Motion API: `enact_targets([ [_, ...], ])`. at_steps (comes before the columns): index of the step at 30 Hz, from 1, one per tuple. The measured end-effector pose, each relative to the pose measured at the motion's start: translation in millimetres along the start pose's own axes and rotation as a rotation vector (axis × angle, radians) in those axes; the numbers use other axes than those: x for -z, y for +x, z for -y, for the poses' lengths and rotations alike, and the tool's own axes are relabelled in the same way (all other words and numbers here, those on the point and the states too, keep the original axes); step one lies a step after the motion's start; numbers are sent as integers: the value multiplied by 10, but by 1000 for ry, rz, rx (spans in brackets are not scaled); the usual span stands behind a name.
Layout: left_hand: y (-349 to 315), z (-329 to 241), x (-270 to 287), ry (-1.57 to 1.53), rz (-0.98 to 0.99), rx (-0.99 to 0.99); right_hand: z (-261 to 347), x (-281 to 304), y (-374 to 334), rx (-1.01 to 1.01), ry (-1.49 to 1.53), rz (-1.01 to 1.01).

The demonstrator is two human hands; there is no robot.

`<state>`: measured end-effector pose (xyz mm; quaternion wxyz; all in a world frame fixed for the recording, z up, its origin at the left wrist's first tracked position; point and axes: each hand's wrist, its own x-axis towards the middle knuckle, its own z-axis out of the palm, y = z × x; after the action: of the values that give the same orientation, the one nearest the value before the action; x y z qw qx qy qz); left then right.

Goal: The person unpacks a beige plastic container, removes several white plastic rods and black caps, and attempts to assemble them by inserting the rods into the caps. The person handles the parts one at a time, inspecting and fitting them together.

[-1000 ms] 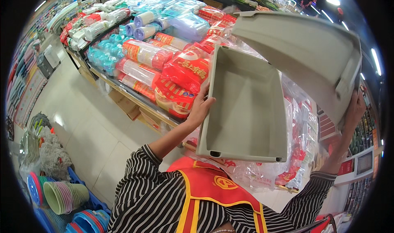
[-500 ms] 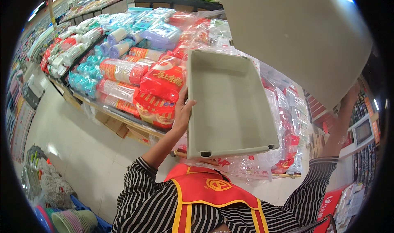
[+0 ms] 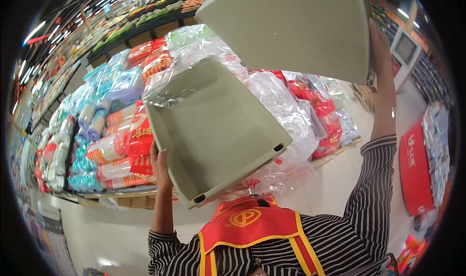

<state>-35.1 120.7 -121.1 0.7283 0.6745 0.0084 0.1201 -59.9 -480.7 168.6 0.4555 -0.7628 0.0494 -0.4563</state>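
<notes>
The left hand point(image 3: 160, 163) grips a box point(image 3: 223, 130), opening up, long axis slanting down rightward; the right hand point(image 3: 380, 43) grips a panel point(image 3: 291, 30).

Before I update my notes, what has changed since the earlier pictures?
In view, the open bin and the other grey piece have shifted left, the bin turning counterclockwise; clear plastic now overlaps its far corner. Unchanged: the left hand holds the bin, the right hand the piece.
</notes>
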Motion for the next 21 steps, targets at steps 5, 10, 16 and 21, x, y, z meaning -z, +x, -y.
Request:
enact_targets([
  [5, 18, -20, -19, 52, 20, 42, -229, 598, -37, 12, -171, -117],
  [10, 90, 76, -9, 26, 18, 27, -619, 1094, -102, 34, -548, -204],
  [16, 36, 15, -18, 114, -9, 10, -1235, 789, -446, 16, -802, -216],
  [21, -28, -118, -98, 76, -36, 92, -2070, 507, -417, 77, -957, -330],
])
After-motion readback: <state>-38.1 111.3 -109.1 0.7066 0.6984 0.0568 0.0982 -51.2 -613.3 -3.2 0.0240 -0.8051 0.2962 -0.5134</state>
